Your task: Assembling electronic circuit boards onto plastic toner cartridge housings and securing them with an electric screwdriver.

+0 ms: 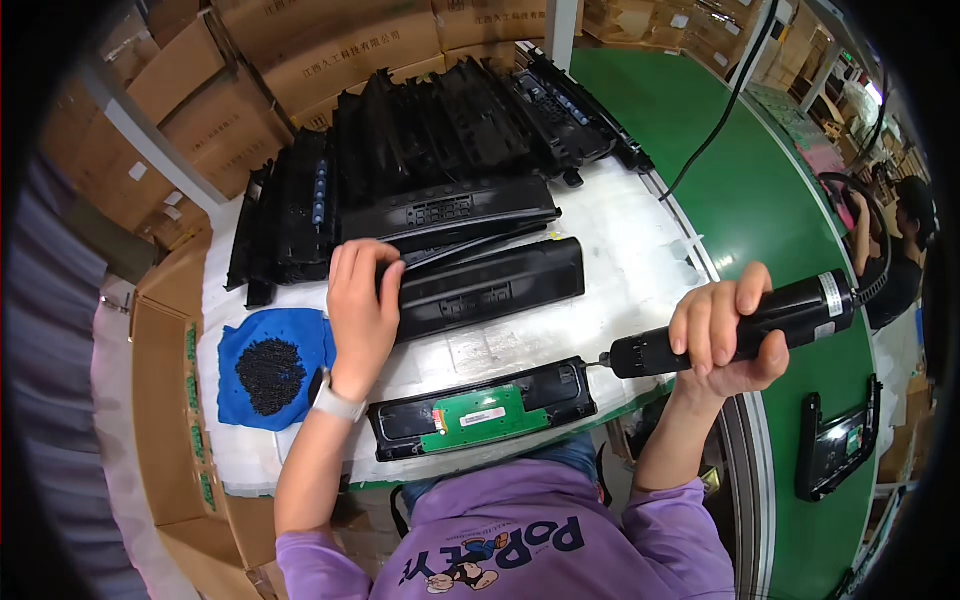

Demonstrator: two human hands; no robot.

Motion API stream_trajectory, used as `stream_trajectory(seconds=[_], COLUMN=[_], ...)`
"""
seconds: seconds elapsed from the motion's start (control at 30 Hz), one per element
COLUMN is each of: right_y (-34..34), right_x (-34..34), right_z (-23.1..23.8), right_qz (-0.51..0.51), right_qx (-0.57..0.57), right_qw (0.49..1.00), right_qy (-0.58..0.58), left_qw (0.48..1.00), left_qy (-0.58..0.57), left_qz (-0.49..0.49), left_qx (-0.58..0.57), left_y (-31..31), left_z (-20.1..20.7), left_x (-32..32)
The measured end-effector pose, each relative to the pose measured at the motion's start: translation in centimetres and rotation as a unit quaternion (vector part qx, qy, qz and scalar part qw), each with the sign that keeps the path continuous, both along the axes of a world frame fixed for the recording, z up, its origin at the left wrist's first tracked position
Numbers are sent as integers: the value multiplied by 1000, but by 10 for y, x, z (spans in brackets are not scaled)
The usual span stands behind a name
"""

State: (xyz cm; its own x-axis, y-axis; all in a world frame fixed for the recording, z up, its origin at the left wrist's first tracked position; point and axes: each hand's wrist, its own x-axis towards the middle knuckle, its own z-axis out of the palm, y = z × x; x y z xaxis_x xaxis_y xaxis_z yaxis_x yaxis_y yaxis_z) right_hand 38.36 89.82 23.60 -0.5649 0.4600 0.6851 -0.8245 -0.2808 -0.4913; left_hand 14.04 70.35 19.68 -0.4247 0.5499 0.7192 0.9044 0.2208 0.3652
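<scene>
My right hand [725, 330] is wrapped round a black electric screwdriver [800, 318] held nearly level. Its thin bit points left, at the right end of a black plastic housing [395, 428] lying near the table's front edge; contact there cannot be made out. A green circuit board [480, 418] with a white label sits in that housing. My left hand [362, 305], with a pale band on its wrist, is closed at the left end of a black plastic panel [520, 285]; its fingertips are partly hidden. Left of that wrist, a blue cloth [235, 350] bears a heap of small black screws [270, 375].
Several black plastic housings [430, 125] are piled at the back of the white table [640, 240]. On the right, a green conveyor belt [640, 105] carries another black housing [838, 440]. Cardboard boxes [340, 50] stand behind and left. A co-worker [905, 240] is at the far right.
</scene>
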Motion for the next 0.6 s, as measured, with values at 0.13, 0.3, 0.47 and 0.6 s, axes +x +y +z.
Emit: stream_trajectory(seconds=[0.13, 0.3, 0.47, 0.6], right_y=[-3, 1, 4, 12], right_x=[6, 10, 11, 16], right_z=[-12, -27, -26, -30], right_qz=[17, 21, 8, 1], right_qx=[-13, -34, -29, -12], right_qw=[1000, 999, 999, 999], right_qy=[-6, -20, -16, -34], left_qw=[996, 945, 977, 924], left_qy=[90, 130, 32, -37], left_qz=[-8, -119, -133, -278], left_qx=[-7, -277, -166, -261], left_y=[7, 1, -16, -47], left_z=[7, 2, 8, 12], left_x=[6, 24, 29, 65])
